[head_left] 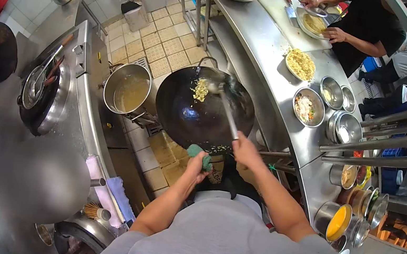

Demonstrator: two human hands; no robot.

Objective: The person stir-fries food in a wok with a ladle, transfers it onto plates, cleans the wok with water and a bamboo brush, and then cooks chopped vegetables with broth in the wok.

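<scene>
A large dark wok [183, 118] is held out in front of my body, tilted, over the gap between stove and counter. My left hand [196, 167] is closed around a green cloth [200, 158] at the wok's near edge; the handle or rim under it is hidden. Closed on the handle of a metal ladle [229, 114], my right hand [247, 152] is above the wok's near right side. The ladle's head is at the wok's far side, beside a small heap of chopped yellowish food [200, 90]. More bits cling near the right front of the wok.
Left of the wok stands a pot of cloudy liquid [132, 92]; beyond it runs the steel stove [85, 103]. On the right-hand counter [265, 41] are a bowl of yellow food [300, 64], a bowl of mixed ingredients [307, 107] and several metal bowls. A co-worker [368, 30] handles a plate there.
</scene>
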